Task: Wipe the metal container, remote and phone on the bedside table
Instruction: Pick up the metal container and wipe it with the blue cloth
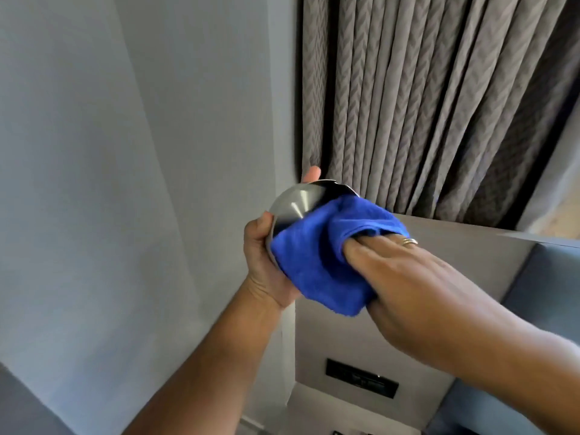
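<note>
Left hand (266,262) is wrapped around the metal container (296,204), holding it up in the air at about 12 o'clock so the right hand (405,277) can get all round it. The right grips a bunched blue cloth (326,255) pressed on the container. Cloth hides most of it; worktop, remote and phone aren't in view.
</note>
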